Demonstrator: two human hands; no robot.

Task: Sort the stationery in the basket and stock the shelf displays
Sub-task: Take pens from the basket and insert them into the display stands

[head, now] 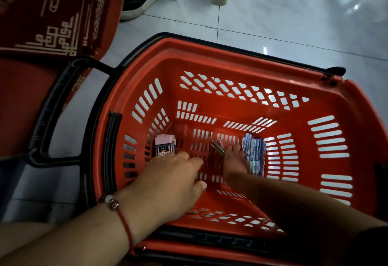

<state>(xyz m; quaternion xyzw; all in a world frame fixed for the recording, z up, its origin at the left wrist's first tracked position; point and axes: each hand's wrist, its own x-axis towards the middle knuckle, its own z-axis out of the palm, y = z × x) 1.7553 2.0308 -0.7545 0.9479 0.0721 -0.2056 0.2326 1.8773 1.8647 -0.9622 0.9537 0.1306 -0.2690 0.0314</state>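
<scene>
Fingers (190, 161) of the left hand (172, 179) lay straight and relaxed on the floor of the red basket (231, 62), touching nothing, just beside the pink erasers (164, 147) in the left corner. Right hand (234, 161) pinched a few metal-tipped pens (217, 147), beside the bundle of patterned pens (254, 154) lying along the right side. Gathering the loose pens into one grip first, tips aligned, would probably keep the kinds separate for the shelf displays.

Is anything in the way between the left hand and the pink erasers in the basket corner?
Nothing visible. The left hand reaches over bare floor of the red plastic basket, fingertips beside the pink erasers.
</scene>
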